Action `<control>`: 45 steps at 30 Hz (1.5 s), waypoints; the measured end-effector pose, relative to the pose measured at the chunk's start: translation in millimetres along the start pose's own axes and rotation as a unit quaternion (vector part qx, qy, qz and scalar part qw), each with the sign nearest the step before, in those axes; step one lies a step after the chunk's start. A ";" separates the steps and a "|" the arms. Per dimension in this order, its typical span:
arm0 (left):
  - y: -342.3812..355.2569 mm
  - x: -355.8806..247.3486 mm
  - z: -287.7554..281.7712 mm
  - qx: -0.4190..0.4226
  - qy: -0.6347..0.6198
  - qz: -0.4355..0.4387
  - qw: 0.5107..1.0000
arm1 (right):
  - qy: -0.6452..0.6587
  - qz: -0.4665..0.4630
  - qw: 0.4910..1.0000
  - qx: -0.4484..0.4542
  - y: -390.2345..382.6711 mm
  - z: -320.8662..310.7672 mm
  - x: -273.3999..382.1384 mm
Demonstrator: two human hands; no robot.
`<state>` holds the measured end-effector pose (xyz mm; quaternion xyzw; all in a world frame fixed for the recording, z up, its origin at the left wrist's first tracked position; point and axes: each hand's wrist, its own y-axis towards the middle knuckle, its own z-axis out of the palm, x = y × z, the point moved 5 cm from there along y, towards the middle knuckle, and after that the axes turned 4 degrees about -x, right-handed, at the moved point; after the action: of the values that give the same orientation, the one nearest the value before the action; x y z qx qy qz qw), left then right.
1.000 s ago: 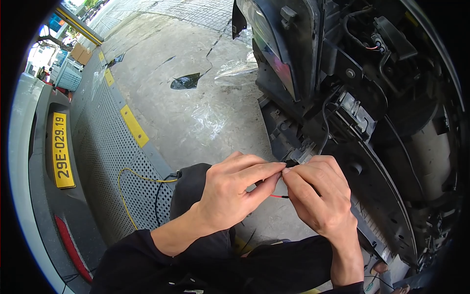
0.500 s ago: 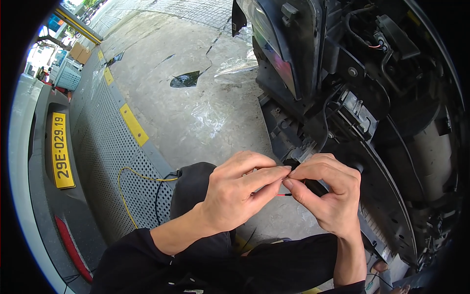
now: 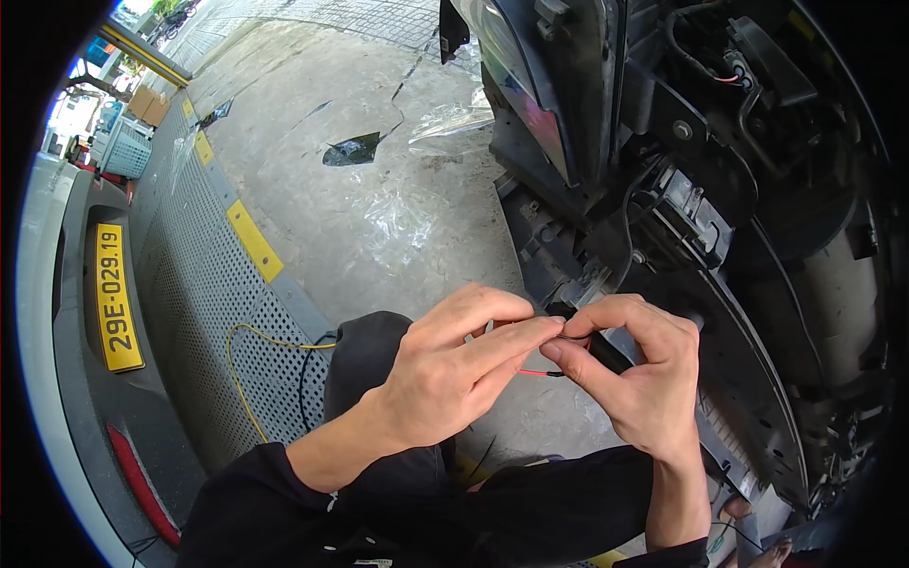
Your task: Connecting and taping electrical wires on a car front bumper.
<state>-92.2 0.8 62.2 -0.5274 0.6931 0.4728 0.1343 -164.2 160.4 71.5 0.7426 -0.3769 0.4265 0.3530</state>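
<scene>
My left hand (image 3: 454,374) and my right hand (image 3: 634,374) meet fingertip to fingertip in front of the stripped front of a vehicle (image 3: 682,189). Between the fingertips I pinch a thin red wire (image 3: 535,372) that runs beside a black sleeved cable (image 3: 606,355). My left thumb and forefinger press on the wire's end. My right thumb and forefinger grip the wire and the black cable where they join. The cable's far end is hidden behind my right hand.
A perforated metal ramp (image 3: 208,284) with yellow strips lies to the left, with a yellow wire (image 3: 237,379) trailing over it. A yellow number plate (image 3: 118,298) sits at far left. Clear plastic sheets (image 3: 445,123) lie on the concrete floor (image 3: 379,170). My dark knee (image 3: 365,350) is below.
My right hand has shifted slightly and its fingers have curled tighter on the cable. The left fingertips have stayed pinched on the red wire.
</scene>
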 end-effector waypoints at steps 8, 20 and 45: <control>1.1 -0.2 1.6 0.021 0.006 -0.023 0.999 | -0.097 -0.104 0.989 -0.027 -1.9 5.4 4.2; 2.3 -1.8 8.1 -0.003 0.013 -0.041 0.999 | -0.217 -0.259 0.939 -0.057 -9.1 18.4 8.0; -7.0 17.7 14.4 0.011 -0.228 -0.288 0.930 | -0.247 -0.301 0.916 -0.097 -12.4 18.5 -0.9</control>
<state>-98.0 1.6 39.1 -0.5804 0.4675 0.5137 0.4251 -147.0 150.8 61.0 0.8646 -0.2502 0.0647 0.4309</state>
